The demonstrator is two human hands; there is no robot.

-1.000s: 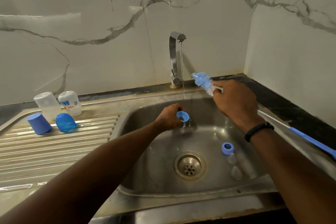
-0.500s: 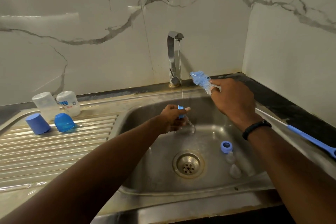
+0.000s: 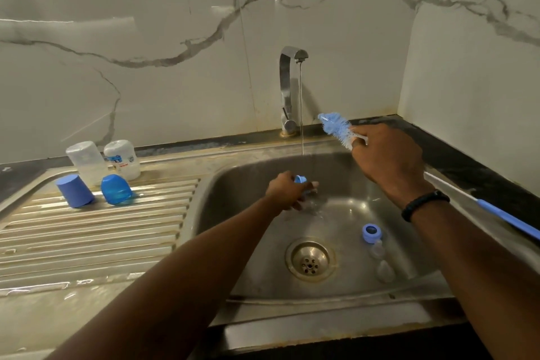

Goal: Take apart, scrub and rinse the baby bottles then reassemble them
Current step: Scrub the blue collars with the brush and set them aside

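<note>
Blue plastic shows between the fingers of the left hand (image 3: pixel 287 190), which curl round a small bottle ring (image 3: pixel 300 179) held low in the sink (image 3: pixel 233 213), just left of the thin stream from the tap (image 3: pixel 289 88). The right hand (image 3: pixel 385 161) is closed round the wire stem of a bottle brush (image 3: pixel 336 129), bristle head pointing toward the tap and the long blue handle (image 3: pixel 508 219) trailing back over the sink's right rim.

The ring looks wet and small, so it could slip from the grip and fall toward the drain (image 3: pixel 310 261). The stream seems to fall just beside the ring, so the rinse may miss it. That trailing handle could knock against the rim or the dark worktop if the wrist turns.

On the basin floor near its right wall lie a second blue ring (image 3: pixel 371 232) and two clear teats (image 3: pixel 382 269), close enough to the drain to be washed about.

On the drainboard (image 3: pixel 87 242), at its back left corner, stand two clear bottles (image 3: pixel 102 162) upside down, with two blue caps (image 3: pixel 96 190) just in front; reassembly is not yet begun.
</note>
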